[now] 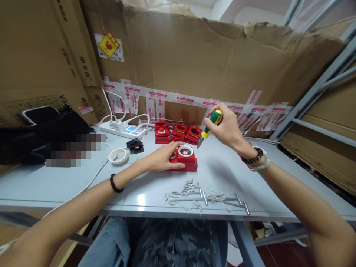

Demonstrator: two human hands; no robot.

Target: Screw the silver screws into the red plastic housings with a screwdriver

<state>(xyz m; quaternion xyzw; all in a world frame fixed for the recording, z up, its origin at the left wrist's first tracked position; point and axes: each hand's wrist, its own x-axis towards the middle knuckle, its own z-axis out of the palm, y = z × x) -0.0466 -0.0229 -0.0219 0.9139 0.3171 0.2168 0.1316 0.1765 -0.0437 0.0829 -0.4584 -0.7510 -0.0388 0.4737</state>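
Observation:
My right hand (229, 128) is wrapped round the green and yellow handle of a screwdriver (216, 118). The tool is tilted, its tip pointing down and left, just above and to the right of a red box (190, 165). A white ring with a dark round centre (185, 151) sits on top of this box. My left hand (165, 157) grips the box's left part between thumb and fingers, pressing it to the table. Nearer to me lie several small screws (189, 186) and metal T-shaped rods (191, 200) with white strings.
Several red boxes (179, 132) stand at the back, beside a white power strip (122, 129) with plugged-in cables. A white ring (118, 156) and black parts (135, 145) lie left. Another red item (250, 167) is partly behind my right wrist. Cardboard (178, 59) walls the back.

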